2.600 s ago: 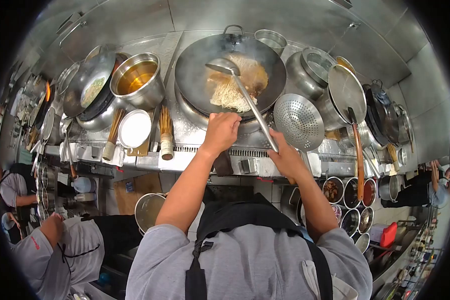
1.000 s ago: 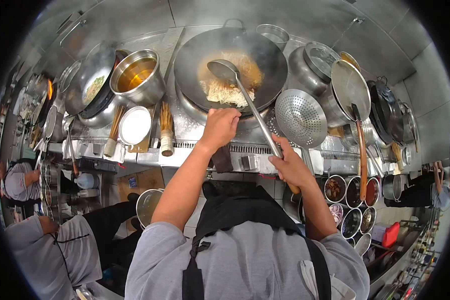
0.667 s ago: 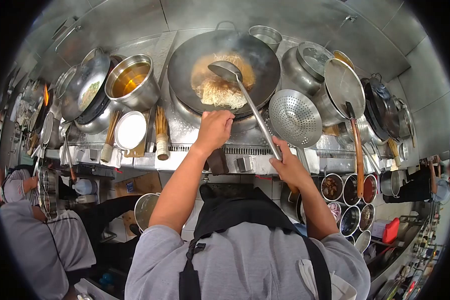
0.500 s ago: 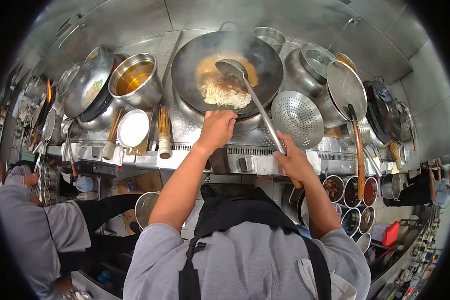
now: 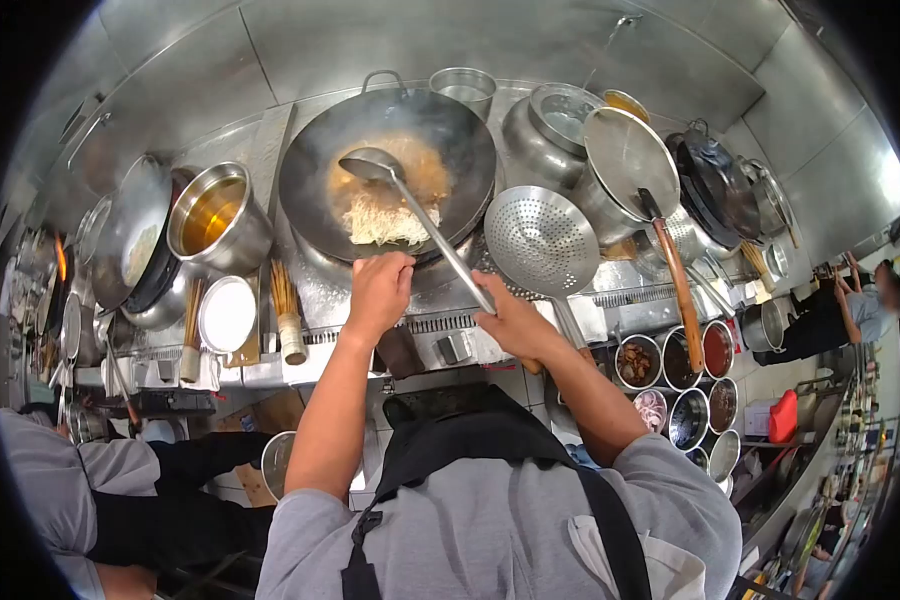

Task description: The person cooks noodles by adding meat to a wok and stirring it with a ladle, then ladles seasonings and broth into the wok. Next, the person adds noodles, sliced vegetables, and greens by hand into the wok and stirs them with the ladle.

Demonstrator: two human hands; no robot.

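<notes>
Well, noodles (image 5: 385, 224) just beyond left grip (image 5: 381, 290).

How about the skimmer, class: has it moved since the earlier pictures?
No. Judged against the stove front, the skimmer still lies just right of the wok; only the camera view has shifted.

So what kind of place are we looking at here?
Most likely a busy restaurant kitchen: noodles steam in a big wok, a steel pot of amber liquid sits to its left, and metal tubs of ingredients line the lower right.
</notes>
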